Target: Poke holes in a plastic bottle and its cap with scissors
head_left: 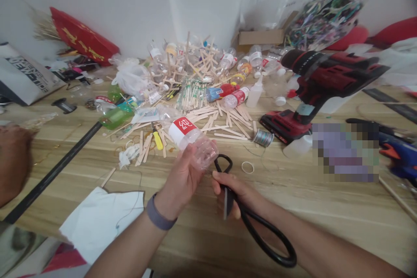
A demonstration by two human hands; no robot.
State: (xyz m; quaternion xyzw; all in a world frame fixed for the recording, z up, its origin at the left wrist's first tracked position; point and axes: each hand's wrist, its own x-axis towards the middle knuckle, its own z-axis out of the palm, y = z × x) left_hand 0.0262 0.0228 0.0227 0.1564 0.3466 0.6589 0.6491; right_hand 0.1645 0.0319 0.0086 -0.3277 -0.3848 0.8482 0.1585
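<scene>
A clear plastic bottle with a red and white label [183,129] is gripped near its bottom by my left hand [183,176], which wears a grey wristband. The bottle tilts away towards the back left. My right hand [236,191] is closed round the middle of black-handled scissors [270,247], just right of the bottle. One handle loop hangs below that hand and the other sticks out above it. Part of a grey blade shows beneath my fingers. The bottle's base and the upper loop are close together; whether they touch, I cannot tell.
Wooden sticks [228,132], bottles and a yellow-handled tool [157,140] lie behind my hands. To the right stand a red drill [325,82] and a thread spool [263,137]. White paper [100,221] lies front left. Another person's hand [14,160] rests at the left edge.
</scene>
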